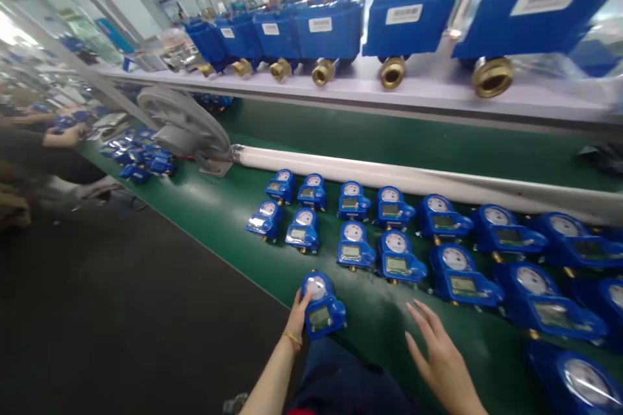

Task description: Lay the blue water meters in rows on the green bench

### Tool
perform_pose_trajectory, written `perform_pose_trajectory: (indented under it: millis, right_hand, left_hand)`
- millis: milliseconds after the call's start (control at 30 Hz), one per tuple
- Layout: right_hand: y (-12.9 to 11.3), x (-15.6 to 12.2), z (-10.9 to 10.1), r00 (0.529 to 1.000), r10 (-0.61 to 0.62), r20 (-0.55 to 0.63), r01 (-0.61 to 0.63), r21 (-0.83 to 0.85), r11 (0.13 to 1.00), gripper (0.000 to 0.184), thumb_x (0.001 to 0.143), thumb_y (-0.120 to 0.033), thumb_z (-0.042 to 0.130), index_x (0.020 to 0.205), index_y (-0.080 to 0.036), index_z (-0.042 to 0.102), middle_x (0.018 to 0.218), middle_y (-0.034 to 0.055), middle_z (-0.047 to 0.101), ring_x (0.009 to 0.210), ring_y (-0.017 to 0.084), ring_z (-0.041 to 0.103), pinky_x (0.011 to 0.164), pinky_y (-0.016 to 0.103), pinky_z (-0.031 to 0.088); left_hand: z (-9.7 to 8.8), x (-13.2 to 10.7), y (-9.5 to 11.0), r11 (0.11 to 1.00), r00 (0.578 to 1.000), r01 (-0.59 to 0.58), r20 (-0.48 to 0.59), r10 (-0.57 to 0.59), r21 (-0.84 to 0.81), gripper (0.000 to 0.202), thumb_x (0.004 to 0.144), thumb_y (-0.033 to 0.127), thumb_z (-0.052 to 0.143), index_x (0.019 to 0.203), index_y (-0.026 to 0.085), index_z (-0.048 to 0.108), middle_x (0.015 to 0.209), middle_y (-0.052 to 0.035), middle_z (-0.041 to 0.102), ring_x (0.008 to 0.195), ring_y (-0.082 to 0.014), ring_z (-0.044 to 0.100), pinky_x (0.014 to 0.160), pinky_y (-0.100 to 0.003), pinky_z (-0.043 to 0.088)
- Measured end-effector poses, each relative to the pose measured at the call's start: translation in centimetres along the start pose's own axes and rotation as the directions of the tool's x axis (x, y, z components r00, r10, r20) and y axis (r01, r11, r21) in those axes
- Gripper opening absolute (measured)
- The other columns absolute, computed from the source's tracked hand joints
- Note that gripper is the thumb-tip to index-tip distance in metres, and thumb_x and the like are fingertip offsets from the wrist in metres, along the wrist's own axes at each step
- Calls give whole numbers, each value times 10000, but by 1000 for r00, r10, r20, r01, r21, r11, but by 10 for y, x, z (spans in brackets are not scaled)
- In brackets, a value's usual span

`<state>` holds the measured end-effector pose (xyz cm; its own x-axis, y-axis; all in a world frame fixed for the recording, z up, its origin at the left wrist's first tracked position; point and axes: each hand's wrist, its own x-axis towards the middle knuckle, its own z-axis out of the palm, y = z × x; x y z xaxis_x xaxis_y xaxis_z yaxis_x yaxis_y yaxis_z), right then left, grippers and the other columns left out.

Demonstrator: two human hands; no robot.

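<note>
A blue water meter (323, 306), with a round white dial and a small display, is in the grip of my left hand (298, 316) at the bench's front edge. My fingers and thumb wrap its left side, and a yellow band circles the wrist. To the right, my right hand (435, 353) hovers over the green bench top, fingers spread, holding nothing. The nearest meter in front of it is a blue water meter (462, 275) in the front row. Two rows of like meters stand beyond my hands, one of them a blue water meter (302, 231).
A white pipe (370, 168) runs along the bench behind the meters, ending at a grey wheel-like fixture (182, 123). Above is a shelf (341, 87) with larger blue units (409, 19) with brass fittings. At left lies a meter pile (139, 152); beyond it, a co-worker's arm (63, 136).
</note>
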<state>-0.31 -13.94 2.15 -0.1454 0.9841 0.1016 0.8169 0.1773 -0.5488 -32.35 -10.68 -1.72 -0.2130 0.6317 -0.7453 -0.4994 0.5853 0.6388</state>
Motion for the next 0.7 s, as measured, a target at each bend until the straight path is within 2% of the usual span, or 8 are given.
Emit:
perform_pose_trajectory:
  millis: [133, 233, 333, 433, 567, 700]
  right_hand:
    - [-38, 33, 18, 999, 33, 35, -34, 22, 999, 443, 939, -364, 391, 1375, -286, 381, 1425, 96, 421, 1234, 289, 516, 914, 439, 552]
    - [-62, 53, 27, 991, 137, 14, -137, 20, 990, 423, 942, -419, 380, 1337, -272, 415, 1397, 102, 443, 1107, 275, 598, 834, 427, 567]
    - [-85, 64, 36, 972, 231, -27, -230, 34, 973, 429, 940, -461, 382, 1321, -272, 430, 1367, 100, 468, 964, 233, 646, 777, 394, 562]
    - [-105, 66, 43, 957, 284, -57, -283, 40, 958, 440, 936, -469, 393, 1323, -264, 435, 1351, 107, 481, 954, 227, 643, 814, 390, 544]
    - [-119, 60, 50, 933, 354, -71, -351, 46, 935, 441, 933, -477, 399, 1311, -254, 447, 1338, 111, 482, 955, 226, 640, 862, 402, 531]
    - [-119, 58, 53, 912, 401, -84, -397, 57, 916, 444, 931, -487, 384, 1305, -256, 448, 1321, 115, 494, 940, 232, 647, 870, 414, 534]
  left_hand:
    - [-29, 19, 40, 997, 995, 43, 85, -49, 67, 699, 693, 454, 764, 1278, 197, 480, 1046, -121, 711, 893, -249, 699, 864, -419, 555]
    - [-50, 38, 67, 984, 977, 76, 185, -106, 164, 722, 672, 443, 780, 1285, 201, 485, 1100, -127, 700, 939, -265, 690, 894, -436, 541]
    - [-64, 57, 84, 962, 959, 44, 257, -116, 269, 680, 654, 409, 795, 1246, 196, 535, 1206, -137, 657, 1035, -293, 659, 965, -460, 503]
    - [-69, 67, 91, 953, 943, 29, 309, -127, 301, 628, 694, 406, 760, 1248, 213, 538, 1252, -131, 634, 1089, -305, 636, 992, -466, 486]
    - [-66, 69, 98, 957, 929, 39, 342, -141, 289, 597, 720, 395, 736, 1253, 231, 523, 1229, -125, 647, 1062, -301, 649, 970, -454, 503]
    - [-64, 70, 101, 954, 938, 98, 295, -184, 285, 591, 678, 352, 774, 1217, 232, 565, 1167, -126, 679, 1039, -318, 656, 961, -471, 504]
